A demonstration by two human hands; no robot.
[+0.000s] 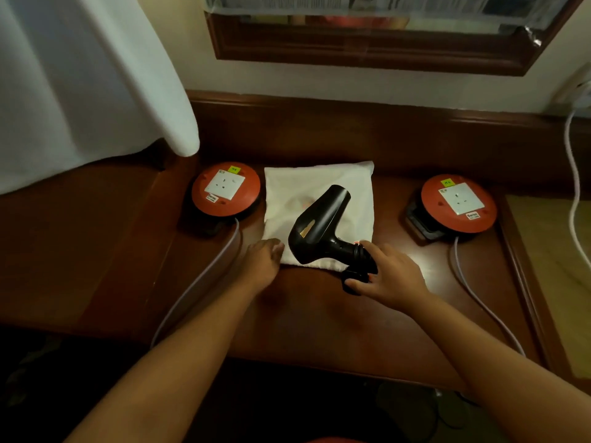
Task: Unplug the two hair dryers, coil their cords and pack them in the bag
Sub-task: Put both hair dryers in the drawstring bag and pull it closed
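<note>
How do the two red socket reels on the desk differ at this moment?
The left reel sits close beside the white bag; the right reel stands well apart from it. The left reel's black stand shows at its near edge, the right reel's at its left side. Both have empty sockets, yellow stickers and a trailing pale cable.

A dark, polished wooden bench (307,318) is running along a cream wall (287,81). A dark wood-framed mirror (367,49) is hanging above it, and a white cloth (80,81) is draping down at the left. Dim warm light is glinting off the wood.
</note>
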